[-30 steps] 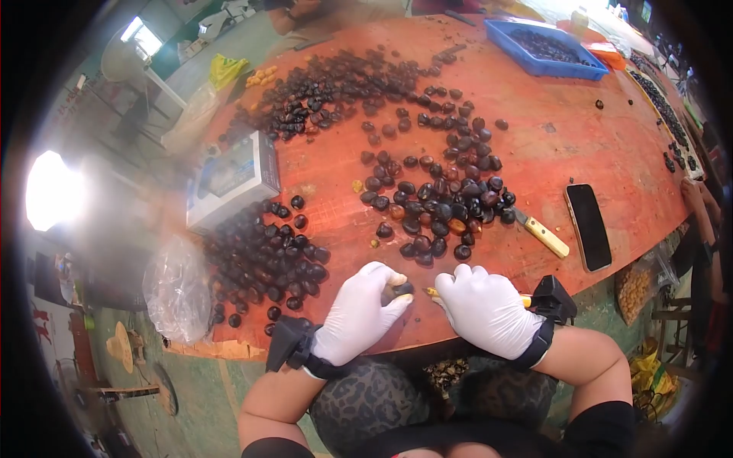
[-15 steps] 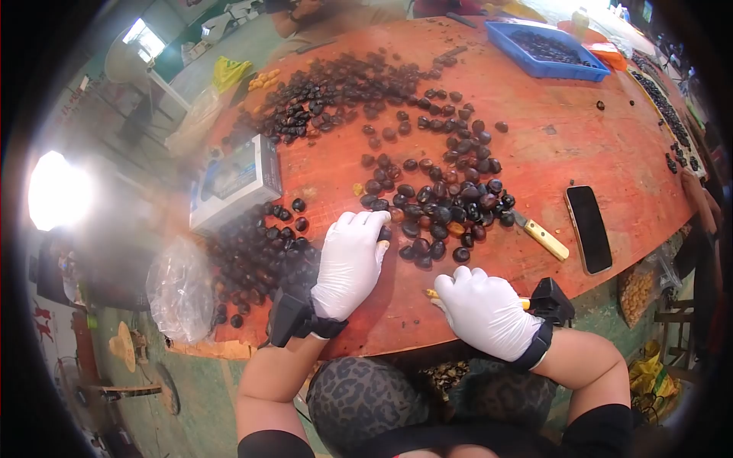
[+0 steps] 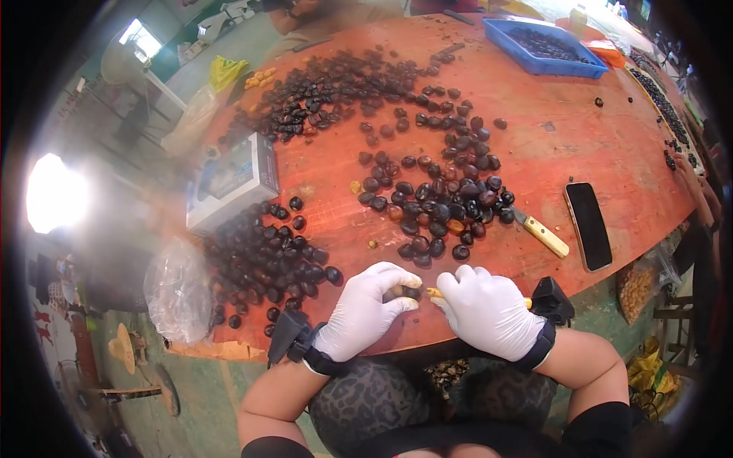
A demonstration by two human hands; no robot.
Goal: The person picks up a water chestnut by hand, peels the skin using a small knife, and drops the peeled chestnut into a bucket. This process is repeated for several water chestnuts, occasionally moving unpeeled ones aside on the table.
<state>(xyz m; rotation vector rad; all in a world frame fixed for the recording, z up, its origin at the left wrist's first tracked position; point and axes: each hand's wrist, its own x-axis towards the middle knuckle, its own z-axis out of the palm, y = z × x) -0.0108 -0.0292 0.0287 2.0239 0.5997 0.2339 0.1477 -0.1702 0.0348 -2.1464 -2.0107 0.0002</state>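
Observation:
My left hand (image 3: 366, 309), in a white glove, is closed on a dark brown chestnut-like nut (image 3: 411, 292) near the table's front edge. Facing it, my gloved right hand (image 3: 489, 309) wraps round a slim yellow tool (image 3: 434, 293); its yellow end pokes out towards the nut, and the rest is mostly hidden by the fingers. A loose pile of dark glossy nuts (image 3: 439, 214) lies just beyond both hands. Another heap of dark nuts (image 3: 263, 256) spreads to the left of my left hand.
A knife with a pale handle (image 3: 546, 237) and a black phone (image 3: 588, 227) lie on the right. At left are a white box (image 3: 233, 183) and a clear plastic bag (image 3: 179, 294). A blue tray (image 3: 546, 65) of dark pieces stands at the back; another person sits opposite.
My left hand has moved from the near edge of the middle pile back towards me and right, bringing a nut close to the yellow tool. My right hand has barely moved.

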